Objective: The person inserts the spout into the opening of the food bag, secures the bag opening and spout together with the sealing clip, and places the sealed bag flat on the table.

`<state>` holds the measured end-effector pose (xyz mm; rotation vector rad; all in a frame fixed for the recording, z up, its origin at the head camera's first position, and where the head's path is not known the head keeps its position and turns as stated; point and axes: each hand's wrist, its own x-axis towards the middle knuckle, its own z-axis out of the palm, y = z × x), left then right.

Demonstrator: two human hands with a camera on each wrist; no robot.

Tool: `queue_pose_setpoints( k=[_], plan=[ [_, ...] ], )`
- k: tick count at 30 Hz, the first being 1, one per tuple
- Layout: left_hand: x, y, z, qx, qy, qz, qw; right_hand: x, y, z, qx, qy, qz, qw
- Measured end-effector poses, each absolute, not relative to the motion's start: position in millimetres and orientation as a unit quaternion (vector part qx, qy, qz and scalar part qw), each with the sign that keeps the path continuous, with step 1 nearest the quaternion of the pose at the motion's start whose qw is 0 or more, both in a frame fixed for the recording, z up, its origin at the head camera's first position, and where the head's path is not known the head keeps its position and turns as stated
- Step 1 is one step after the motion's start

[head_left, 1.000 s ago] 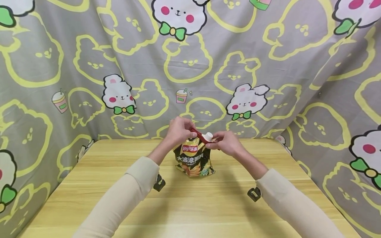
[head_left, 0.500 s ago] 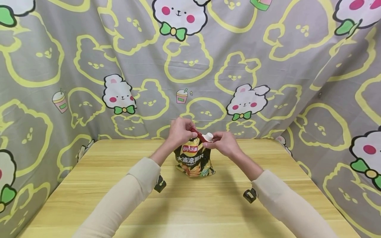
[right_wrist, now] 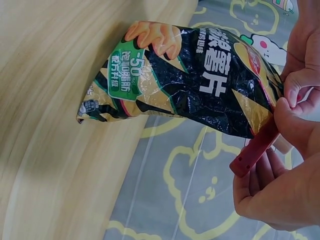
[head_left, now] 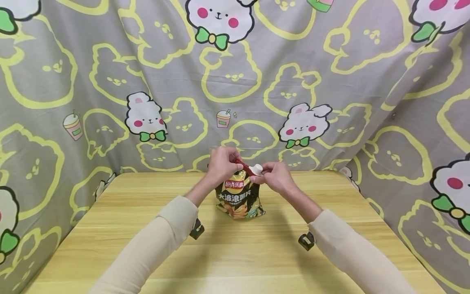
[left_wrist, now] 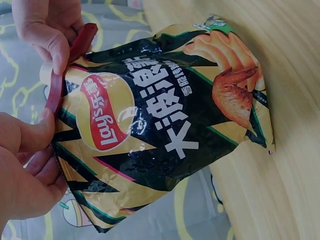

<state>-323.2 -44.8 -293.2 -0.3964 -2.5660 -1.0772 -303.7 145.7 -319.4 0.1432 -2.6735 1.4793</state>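
Observation:
A black and gold Lay's chip bag [head_left: 238, 198] stands on the table, its top edge drawn up between both hands. Across that top edge lies a red bag clip [left_wrist: 56, 92] with a white round spout [head_left: 257, 168]. My left hand [head_left: 222, 163] pinches the clip's left end and the bag's top corner between thumb and fingers. The right hand [head_left: 277, 177] pinches the clip near its other end, thumb on the near side. In the right wrist view, the red end of the clip [right_wrist: 255, 150] sticks out past the bag's edge. Fingers behind the bag are partly hidden.
The light wooden table [head_left: 235, 257] stretches toward me in front of the bag. Behind it hangs a grey curtain [head_left: 176, 81] with yellow outlines and white cartoon animals, which also closes off both sides.
My right hand has shifted slightly left along the clip, and its forearm has swung a little inward. The left hand and the bag have stayed nearly still.

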Motion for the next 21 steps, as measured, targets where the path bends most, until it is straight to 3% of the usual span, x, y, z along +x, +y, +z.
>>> queue_pose_setpoints(
  k=[21],
  plan=[
    [-323.9, -47.9, -292.9, -0.163, -0.902, -0.365, 0.165, -306.4, 147.2, -321.1, 0.060, -0.877, 0.474, 0.052]
  ],
)
